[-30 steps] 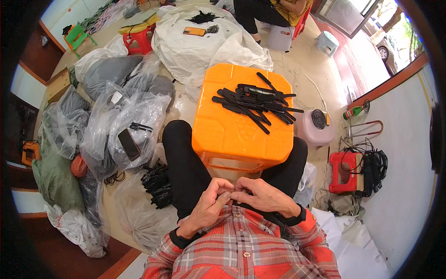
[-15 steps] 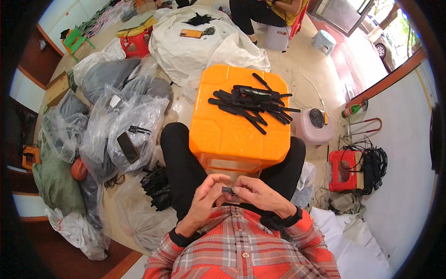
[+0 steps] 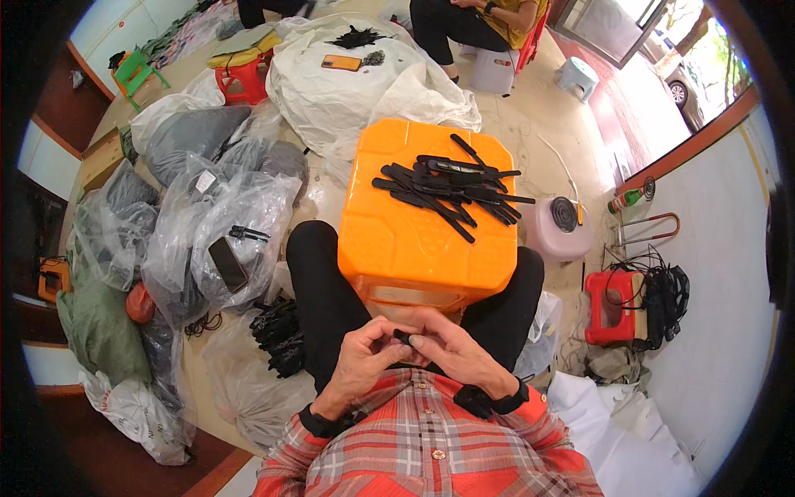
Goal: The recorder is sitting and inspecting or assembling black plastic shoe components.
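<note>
My left hand (image 3: 366, 358) and my right hand (image 3: 454, 346) meet in front of my lap, close to the near edge of an orange plastic stool (image 3: 389, 240). Between their closed fingertips is a small black piece (image 3: 403, 336), mostly covered by the fingers; its exact kind cannot be made out. A loose pile of flat black strips (image 3: 439, 192) lies across the stool top, some overhanging its right edge. A bundle of black strips or cords (image 3: 277, 338) rests by my left knee.
Clear plastic bags (image 3: 186, 224) of dark goods crowd the left, with a dark phone (image 3: 228, 265) on top. A white sheet (image 3: 306, 91) covers the floor ahead, bearing another phone (image 3: 341, 62). A pink container (image 3: 559, 228) and red stool (image 3: 609, 306) stand right; a seated person (image 3: 476, 33) is beyond.
My hands have drawn closer together, and my right fingers now cover more of the small black piece. At the far end, another person's dark-clothed legs have shifted left.
</note>
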A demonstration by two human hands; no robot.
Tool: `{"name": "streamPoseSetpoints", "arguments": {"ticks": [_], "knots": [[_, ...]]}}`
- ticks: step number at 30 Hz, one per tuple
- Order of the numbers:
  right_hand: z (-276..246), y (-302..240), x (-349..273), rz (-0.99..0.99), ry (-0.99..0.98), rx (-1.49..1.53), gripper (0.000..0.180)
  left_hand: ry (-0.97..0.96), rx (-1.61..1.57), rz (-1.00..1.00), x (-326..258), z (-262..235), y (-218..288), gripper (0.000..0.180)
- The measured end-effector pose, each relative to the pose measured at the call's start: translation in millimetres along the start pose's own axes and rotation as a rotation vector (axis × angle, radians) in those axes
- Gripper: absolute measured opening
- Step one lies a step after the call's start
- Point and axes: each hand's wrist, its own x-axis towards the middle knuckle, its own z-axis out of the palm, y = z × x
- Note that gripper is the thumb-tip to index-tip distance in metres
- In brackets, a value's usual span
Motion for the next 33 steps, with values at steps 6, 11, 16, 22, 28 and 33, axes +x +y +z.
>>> {"name": "streamPoseSetpoints", "arguments": {"ticks": [6,11,16,22,28,33], "knots": [[-9.7,14.5,1.5,0.128,0.002,0.212,0.018,0.044,-0.101,-0.041,2.0,4.5,4.7,0.017],[-14.8,17.4,0.5,0.208,0.051,0.353,0.017,0.070,-0.050,0.081,3.2,8.6,5.1,0.022],[-13.0,10.1,1.8,0.129,0.118,0.513,0.025,0.090,-0.022,0.097,4.3,9.3,5.0,0.021],[-14.6,7.9,1.0,0.134,0.113,0.406,0.030,0.075,0.062,0.135,4.1,7.3,-1.9,0.022],[-18.8,12.9,0.6,0.185,0.038,0.267,0.027,0.035,0.144,0.184,3.4,6.7,4.2,0.023],[-22.5,12.3,-1.4,0.279,-0.114,0.104,0.021,-0.023,0.314,0.296,2.5,3.0,6.8,0.024]]}}
